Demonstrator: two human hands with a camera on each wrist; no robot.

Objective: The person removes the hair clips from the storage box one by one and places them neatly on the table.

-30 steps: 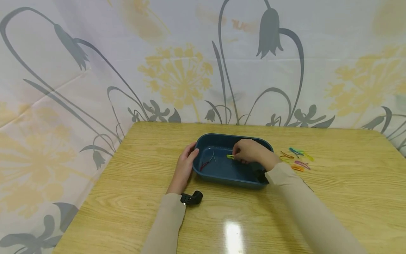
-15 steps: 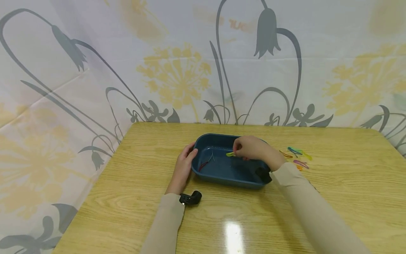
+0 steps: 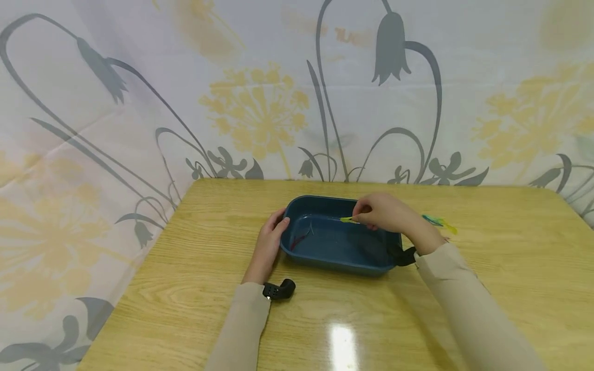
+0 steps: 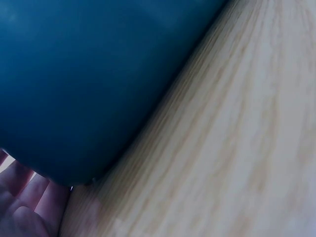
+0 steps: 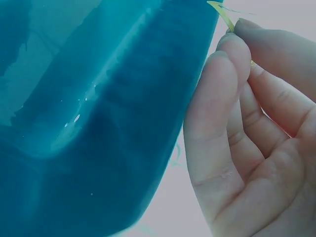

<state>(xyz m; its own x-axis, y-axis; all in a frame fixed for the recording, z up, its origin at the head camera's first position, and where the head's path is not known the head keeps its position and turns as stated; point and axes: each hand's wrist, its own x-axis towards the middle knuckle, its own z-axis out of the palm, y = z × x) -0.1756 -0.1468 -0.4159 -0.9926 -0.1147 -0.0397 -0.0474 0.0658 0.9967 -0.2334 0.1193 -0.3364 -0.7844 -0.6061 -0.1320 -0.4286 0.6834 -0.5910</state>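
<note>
Right hand point(image 3: 387, 216) pinches yellow clip point(image 3: 347, 220) above blue tray point(image 3: 325, 257); left hand point(image 3: 269, 242) grips tray's left rim

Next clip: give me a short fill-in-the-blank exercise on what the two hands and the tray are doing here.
1. The right hand pinches a yellow-green clip above the ____ tray.
2. The left hand holds the tray's ____ end.
3. A red clip lies ____ the tray.
4. The tray stands on a ____ table.

Missing words: blue; left; inside; wooden
</note>
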